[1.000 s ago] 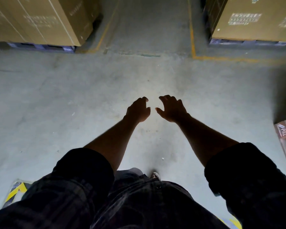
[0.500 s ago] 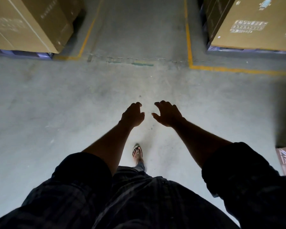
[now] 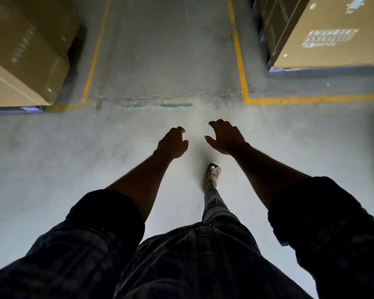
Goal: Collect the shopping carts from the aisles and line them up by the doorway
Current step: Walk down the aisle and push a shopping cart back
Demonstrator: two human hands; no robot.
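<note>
Both hands reach forward over the concrete floor, a small gap between them, neither touching anything. The left hand has its fingers loosely curled under and holds nothing. The right hand is looser, with bent fingers, the thumb out to the side, and nothing in it. A sandalled foot is on the floor below the right hand. Yellow floor lines edge an aisle ahead, with cardboard boxes on the left and a labelled carton on the right. No shopping cart is in view.
</note>
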